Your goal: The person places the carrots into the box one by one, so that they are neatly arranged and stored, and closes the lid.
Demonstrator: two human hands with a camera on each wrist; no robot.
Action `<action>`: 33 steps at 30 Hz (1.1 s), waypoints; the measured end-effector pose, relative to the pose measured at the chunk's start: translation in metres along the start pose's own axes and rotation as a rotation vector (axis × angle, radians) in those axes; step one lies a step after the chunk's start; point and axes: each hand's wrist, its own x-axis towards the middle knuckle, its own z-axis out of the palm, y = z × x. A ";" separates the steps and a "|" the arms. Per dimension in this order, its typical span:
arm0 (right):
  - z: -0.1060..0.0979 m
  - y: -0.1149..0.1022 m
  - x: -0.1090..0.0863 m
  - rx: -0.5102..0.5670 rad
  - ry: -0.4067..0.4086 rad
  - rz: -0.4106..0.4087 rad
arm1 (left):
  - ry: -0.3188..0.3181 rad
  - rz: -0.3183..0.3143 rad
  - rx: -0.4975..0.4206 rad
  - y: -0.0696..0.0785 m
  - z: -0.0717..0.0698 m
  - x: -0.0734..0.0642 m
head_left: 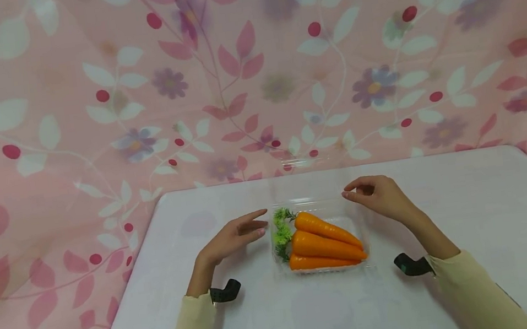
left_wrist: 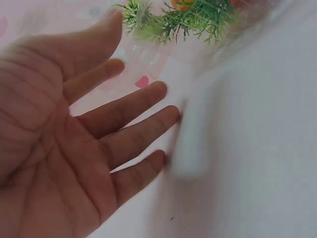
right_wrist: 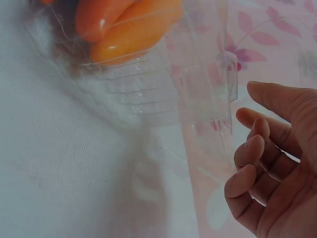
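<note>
Three orange carrots (head_left: 326, 242) with leafy green tops (head_left: 282, 234) lie in a clear plastic box (head_left: 361, 217), their tips toward the right. Its transparent lid (right_wrist: 205, 74) stands raised at the back. My left hand (head_left: 234, 238) hovers by the box's left side, fingers extended near the green tops and holding nothing. Off the back right corner is my right hand (head_left: 380, 197), its fingers loosely bent and nothing in them. In the right wrist view, its thumb and index tips are close beside the lid's edge, with a gap showing between.
A white-covered table (head_left: 328, 311) carries the box near its far middle. Behind it hangs a pink floral cloth (head_left: 252, 77). Each wrist wears a black camera mount, one on the left (head_left: 226, 291) and one on the right (head_left: 410, 265).
</note>
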 end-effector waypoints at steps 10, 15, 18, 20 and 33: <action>0.002 0.011 0.011 0.019 0.102 0.040 | 0.106 -0.091 -0.005 0.003 -0.009 0.028; 0.003 0.015 0.015 0.019 0.183 0.064 | 0.066 -0.158 -0.048 0.002 -0.020 0.042; 0.003 0.017 0.018 0.014 0.220 0.091 | 0.065 -0.181 -0.093 0.003 -0.025 0.051; 0.003 0.018 0.019 0.008 0.235 0.109 | 0.070 -0.200 -0.110 0.004 -0.027 0.055; 0.001 0.026 0.029 -0.018 0.190 0.191 | 0.083 -0.285 -0.193 0.010 -0.037 0.076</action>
